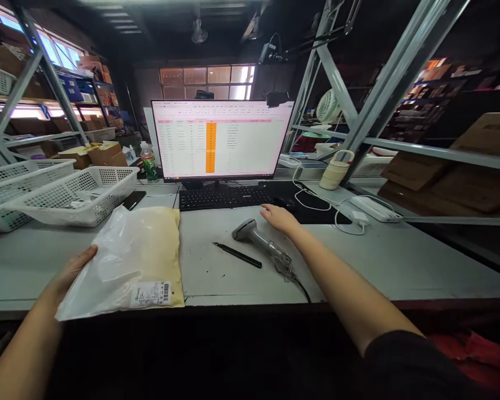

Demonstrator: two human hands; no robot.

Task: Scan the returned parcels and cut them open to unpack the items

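- Here's the left hand [73, 269], at the left edge of the white-and-yellow plastic mailing bag [135, 250]; it seems to pinch that edge, though fingers underneath are hidden, so I can't tell how firmly.
- And the right hand [281, 218], fingers stretched out, nothing visibly held, just beside the black keyboard [220, 196]; contact with the desk is impossible to call.
- The bag sits front-left on the pale grey desk [216, 289], its near-left corner poking past the front edge. Danger there: a loose pinch on slick plastic could let it slide off.
- Watch the grey pistol-shaped scanner [258, 238] as well: a sweep of the right forearm could catch its dark cable [302, 286] and drag it, perhaps knocking the slim black pen-like tool [237, 255].
- Direction now! The bag's printed white label [150, 294] lies at the near-right; its long axis looks front-to-back, leaning slightly right at the far end, though foreshortening makes that a judgement.
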